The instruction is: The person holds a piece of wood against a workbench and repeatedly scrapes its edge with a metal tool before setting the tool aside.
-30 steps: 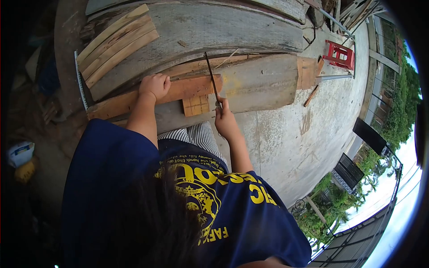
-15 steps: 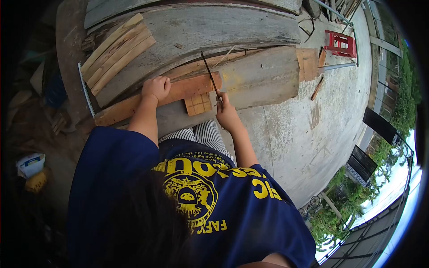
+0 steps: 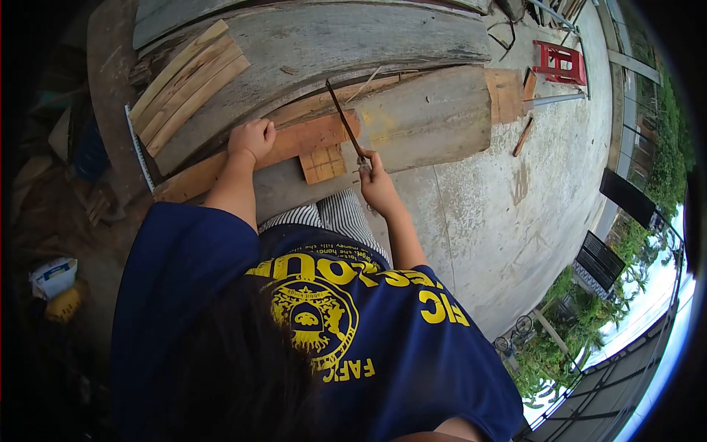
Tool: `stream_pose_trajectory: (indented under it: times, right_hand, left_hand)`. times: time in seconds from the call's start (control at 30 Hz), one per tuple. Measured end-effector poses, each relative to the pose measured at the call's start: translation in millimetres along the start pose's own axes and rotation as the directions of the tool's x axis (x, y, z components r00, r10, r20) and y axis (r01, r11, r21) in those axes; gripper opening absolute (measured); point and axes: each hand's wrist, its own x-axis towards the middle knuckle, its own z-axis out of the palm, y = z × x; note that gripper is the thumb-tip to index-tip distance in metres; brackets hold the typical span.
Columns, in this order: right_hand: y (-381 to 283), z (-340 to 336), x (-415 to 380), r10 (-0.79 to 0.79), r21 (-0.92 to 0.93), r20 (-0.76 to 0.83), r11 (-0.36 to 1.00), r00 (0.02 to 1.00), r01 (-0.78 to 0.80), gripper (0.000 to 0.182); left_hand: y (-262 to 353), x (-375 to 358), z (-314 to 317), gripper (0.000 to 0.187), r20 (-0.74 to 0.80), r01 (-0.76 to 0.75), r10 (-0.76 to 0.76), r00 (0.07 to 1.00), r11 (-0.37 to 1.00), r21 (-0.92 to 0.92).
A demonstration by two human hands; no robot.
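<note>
A reddish-brown wooden board (image 3: 294,144) lies across a grey plank bench (image 3: 427,121). My left hand (image 3: 252,140) rests on the board with its fingers curled over it, pressing or gripping it. In my right hand (image 3: 378,188) is the handle of a handsaw (image 3: 343,114), seen nearly edge-on. Its thin dark blade crosses the board near the right end and points away from me. Under the board, just left of the saw, a short light wood block (image 3: 322,164) sticks out toward me.
Several pale wood strips (image 3: 193,85) lie at the upper left beside a metal ruler or square (image 3: 138,151). A red plastic stool (image 3: 560,64) stands at the upper right. A wood scrap (image 3: 523,137) lies on the concrete floor (image 3: 471,221).
The saw and my right hand have drawn back slightly toward my body relative to the board. My left hand keeps its place on the board; the view has shifted a little.
</note>
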Motion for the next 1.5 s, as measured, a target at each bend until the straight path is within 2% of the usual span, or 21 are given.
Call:
stream_pose_trajectory:
  times: [0.07,0.1,0.23,0.3,0.43,0.53,0.67,0.73,0.8,0.87,0.97,1.17,1.27,1.37,1.5]
  right_hand:
    - [9.1,2.8,-9.8,-0.146,0.065,-0.051,0.987,0.988,0.149,0.039]
    - [2.0,-0.9,-22.9,-0.058,0.017,-0.005,0.998,0.998,0.058,0.039]
    - [10.8,-4.7,-78.4,-0.037,-0.004,-0.017,0.999,0.999,0.037,0.038]
    - [17.8,-4.5,-87.7,-0.070,-0.005,-0.061,0.998,0.996,0.069,0.038]
    - [6.6,-4.7,-36.6,-0.047,0.013,-0.043,0.999,0.998,0.048,0.038]
    - [9.1,8.9,6.6,-0.152,-0.002,-0.056,0.988,0.987,0.152,0.039]
    - [-2.4,0.7,-11.5,-0.115,-0.022,-0.025,0.993,0.993,0.115,0.044]
    - [6.7,6.7,-28.1,0.002,-0.091,-0.107,0.996,0.994,-0.012,0.046]
    - [18.6,14.5,-51.1,-0.002,-0.092,-0.157,0.996,0.988,-0.013,0.039]
    - [27.5,17.9,-69.7,0.044,-0.136,-0.118,0.989,0.992,-0.060,0.026]
    - [25.3,17.7,-65.7,0.007,-0.158,-0.095,0.987,0.995,-0.022,0.020]
    - [18.7,30.4,23.1,-0.142,-0.123,-0.154,0.985,0.978,0.124,0.022]
    - [10.1,16.2,-7.8,-0.080,-0.167,-0.062,0.984,0.995,0.068,0.022]
    - [30.3,10.4,-48.1,-0.038,-0.173,-0.074,0.985,0.997,0.025,0.021]
    - [30.7,8.2,-50.4,-0.023,-0.193,-0.042,0.981,0.999,0.015,0.020]
  left_hand:
    - [-1.6,-0.1,3.1,0.027,-0.019,-0.007,0.007,1.000,1.000,0.019]
    - [-1.0,-1.2,3.7,0.028,-0.039,-0.011,0.013,0.999,1.000,0.027]
    - [0.5,-1.9,1.7,0.028,0.010,0.040,-0.040,0.999,0.999,0.027]
    - [-2.0,-1.1,4.8,0.028,-0.026,-0.011,0.012,1.000,0.999,0.031]
    - [-1.6,0.3,5.7,0.029,-0.045,-0.024,0.025,0.999,0.999,0.031]
    - [0.4,-0.6,4.3,0.029,-0.040,-0.001,0.004,0.999,0.998,0.058]
    - [6.1,-2.7,-1.9,0.029,-0.024,-0.016,0.018,1.000,0.998,0.066]
    - [5.0,-2.6,-0.6,0.029,-0.037,-0.025,0.027,0.999,0.998,0.066]
    - [4.3,-1.8,-0.1,0.028,-0.066,-0.036,0.040,0.997,0.997,0.064]
    - [4.4,-2.8,-0.5,0.029,-0.065,-0.026,0.029,0.998,0.999,0.043]
    - [7.0,-4.4,-3.0,0.028,-0.064,-0.016,0.019,0.998,0.999,0.038]
    - [10.3,-6.1,-2.8,0.028,-0.056,-0.003,0.006,0.998,0.999,0.049]
    - [8.1,-2.7,-5.2,0.027,-0.074,-0.017,0.020,0.997,0.999,0.043]
    - [5.1,-3.8,-3.5,0.027,-0.074,-0.028,0.030,0.997,0.999,0.028]
    - [6.1,-3.6,-2.7,0.026,-0.076,-0.026,0.026,0.997,1.000,0.011]
